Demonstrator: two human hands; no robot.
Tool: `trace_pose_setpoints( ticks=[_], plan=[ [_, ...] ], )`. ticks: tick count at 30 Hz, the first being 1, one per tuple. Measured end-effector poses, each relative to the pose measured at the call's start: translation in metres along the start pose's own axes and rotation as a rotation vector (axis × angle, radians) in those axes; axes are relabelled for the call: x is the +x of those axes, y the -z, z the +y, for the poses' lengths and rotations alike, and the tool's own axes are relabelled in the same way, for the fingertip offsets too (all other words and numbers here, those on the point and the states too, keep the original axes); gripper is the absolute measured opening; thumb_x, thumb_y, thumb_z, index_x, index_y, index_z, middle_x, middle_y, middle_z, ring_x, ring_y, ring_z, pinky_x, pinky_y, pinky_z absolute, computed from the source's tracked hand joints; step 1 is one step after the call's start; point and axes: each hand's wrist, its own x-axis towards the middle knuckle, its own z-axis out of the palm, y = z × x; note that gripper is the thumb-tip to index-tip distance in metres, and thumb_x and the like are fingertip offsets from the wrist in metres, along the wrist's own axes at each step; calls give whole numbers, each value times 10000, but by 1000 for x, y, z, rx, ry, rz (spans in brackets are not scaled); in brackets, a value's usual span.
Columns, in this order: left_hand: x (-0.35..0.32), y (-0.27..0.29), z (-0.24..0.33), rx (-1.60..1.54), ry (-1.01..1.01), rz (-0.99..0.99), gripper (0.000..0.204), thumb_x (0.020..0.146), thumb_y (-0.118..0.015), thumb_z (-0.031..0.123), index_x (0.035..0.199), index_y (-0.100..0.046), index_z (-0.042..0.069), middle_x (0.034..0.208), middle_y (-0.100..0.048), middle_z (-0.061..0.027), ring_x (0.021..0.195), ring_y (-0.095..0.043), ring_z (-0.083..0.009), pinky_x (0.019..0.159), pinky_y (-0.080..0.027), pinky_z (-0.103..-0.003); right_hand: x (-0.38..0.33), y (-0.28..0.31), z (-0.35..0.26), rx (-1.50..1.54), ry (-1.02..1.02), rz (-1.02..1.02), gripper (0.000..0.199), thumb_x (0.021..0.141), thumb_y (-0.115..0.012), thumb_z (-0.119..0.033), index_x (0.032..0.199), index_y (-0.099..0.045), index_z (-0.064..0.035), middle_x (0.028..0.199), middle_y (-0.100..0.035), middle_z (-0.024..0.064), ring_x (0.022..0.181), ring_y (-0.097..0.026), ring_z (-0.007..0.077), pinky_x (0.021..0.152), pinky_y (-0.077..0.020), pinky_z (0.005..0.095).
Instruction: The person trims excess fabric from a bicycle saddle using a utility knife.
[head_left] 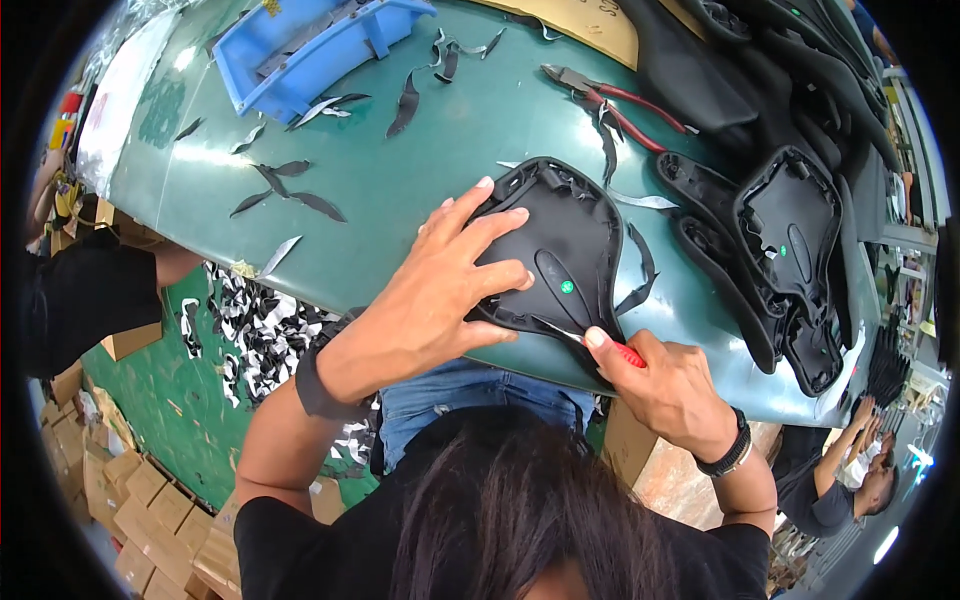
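Observation:
A black bicycle saddle (570, 240) lies upside down near the front edge of the green table (400, 180). My left hand (445, 285) presses flat on its underside, fingers spread. My right hand (665, 380) grips a small red-handled knife (600, 345); its thin blade touches the saddle's near rim. A loose strip of black trim (640, 275) curls off the saddle's right side.
Several more black saddles (790, 240) are piled at the right. Red-handled pliers (615, 100) lie at the back, a blue plastic tray (310, 50) at the back left. Black offcuts (290, 190) litter the table and floor. Cardboard boxes (130, 480) stand lower left; another person (850, 470) sits at right.

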Motion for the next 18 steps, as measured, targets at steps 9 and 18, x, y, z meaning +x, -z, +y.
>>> trace_pose_setpoints(
  ticks=[9, 18],
  plan=[
    [-7, 5, 10, 97, 29, 68, 465, 639, -832, 125, 1055, -627, 95, 1422, -412, -158, 1395, -278, -378, 1089, -336, -485, -48, 21, 11, 52, -206, -112, 609, 840, -677, -113, 1396, -433, -156, 787, -570, 130, 580, -598, 308, 542, -486, 364],
    [-25, -55, 53, -887, 690, 662, 551, 860, -701, 96, 1269, -351, -23, 1022, -584, -140, 869, -598, -172, 777, -502, -299, -9, -35, -30, 786, -318, 231, 456, 875, -676, -115, 1263, -458, -13, 1134, -613, 219, 1029, -627, 385, 851, -504, 394]
  ],
)
